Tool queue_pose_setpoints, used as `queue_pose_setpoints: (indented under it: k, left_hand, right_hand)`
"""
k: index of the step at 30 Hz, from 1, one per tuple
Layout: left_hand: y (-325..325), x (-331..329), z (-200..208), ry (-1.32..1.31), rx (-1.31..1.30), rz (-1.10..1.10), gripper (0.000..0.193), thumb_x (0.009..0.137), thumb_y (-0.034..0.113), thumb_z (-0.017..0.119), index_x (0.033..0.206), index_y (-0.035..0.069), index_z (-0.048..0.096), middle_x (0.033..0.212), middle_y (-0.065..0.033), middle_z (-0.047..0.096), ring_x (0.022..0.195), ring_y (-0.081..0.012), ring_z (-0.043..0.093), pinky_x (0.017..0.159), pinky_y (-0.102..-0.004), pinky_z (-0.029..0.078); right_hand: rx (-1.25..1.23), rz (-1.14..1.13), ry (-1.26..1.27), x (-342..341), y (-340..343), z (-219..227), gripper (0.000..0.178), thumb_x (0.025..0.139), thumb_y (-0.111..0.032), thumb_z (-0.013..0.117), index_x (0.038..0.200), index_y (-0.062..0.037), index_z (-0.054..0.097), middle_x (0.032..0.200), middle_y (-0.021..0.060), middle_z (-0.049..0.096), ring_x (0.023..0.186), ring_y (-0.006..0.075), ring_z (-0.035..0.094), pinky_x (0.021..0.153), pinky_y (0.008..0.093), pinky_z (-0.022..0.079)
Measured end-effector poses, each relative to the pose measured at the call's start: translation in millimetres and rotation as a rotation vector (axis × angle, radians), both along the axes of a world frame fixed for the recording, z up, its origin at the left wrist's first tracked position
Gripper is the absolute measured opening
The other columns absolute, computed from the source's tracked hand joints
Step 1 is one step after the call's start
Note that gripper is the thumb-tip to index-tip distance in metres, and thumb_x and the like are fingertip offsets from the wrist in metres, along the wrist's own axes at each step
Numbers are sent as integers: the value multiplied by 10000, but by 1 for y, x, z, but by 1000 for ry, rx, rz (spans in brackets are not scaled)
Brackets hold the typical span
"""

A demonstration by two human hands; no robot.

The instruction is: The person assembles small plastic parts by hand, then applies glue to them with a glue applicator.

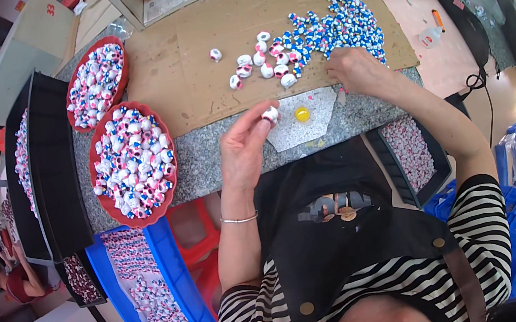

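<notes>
My left hand [241, 144] is raised at the table's front edge. Thumb and fingers pinch a small white round toy piece [270, 115] with dark and pink marks. My right hand [357, 70] reaches to the near edge of a pile of small blue-and-white pieces [351, 26]. Its fingers are bent together, and whatever they hold is hidden. Between the hands, a pale sheet [294, 133] bears a small round yellow thing [302, 114]. Just beyond it lie several loose white-and-pink round pieces [267, 71] on brown cardboard [187, 63].
Two red scalloped bowls [173, 155] heaped with finished-looking pieces stand at the left. A blue crate [187, 289] sits below them, beside a black bin [54, 168]. By my right side is a dark tray [406, 187] of small pieces. A clear bottle [430, 36] lies at the right.
</notes>
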State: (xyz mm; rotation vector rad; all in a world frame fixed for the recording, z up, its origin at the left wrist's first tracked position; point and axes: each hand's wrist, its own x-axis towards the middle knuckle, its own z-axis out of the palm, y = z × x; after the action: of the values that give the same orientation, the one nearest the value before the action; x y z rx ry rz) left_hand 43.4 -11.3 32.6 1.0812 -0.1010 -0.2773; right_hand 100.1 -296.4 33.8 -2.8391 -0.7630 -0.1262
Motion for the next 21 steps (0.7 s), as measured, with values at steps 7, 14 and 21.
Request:
queue_pose_setpoints:
  k: [7,14,21]
  left_hand:
    - [25,-33,-22,96,-117,28,331,895,-34,571,1224,-1,572,1061,-104,646,954,-168,633,880,-292,515]
    - [28,-41,-11,63,-110,51,305,876,-63,581,1177,-17,600,1128,-124,622,977,-179,637,894,-298,514]
    - [13,-37,-7,-45,88,96,367,802,-121,651,1149,-23,584,992,-72,630,936,-148,644,835,-251,530]
  right_hand:
    - [107,28,-17,-7,1,8,109,795,-83,674,879,-13,675,826,139,661,736,306,642,643,378,516]
    - [180,325,-10,-47,48,28,217,748,-30,643,965,-16,638,854,126,626,793,312,637,662,390,509]
    - [32,436,16,-37,62,24,286,678,0,589,963,-5,612,791,128,572,764,317,619,665,404,496]
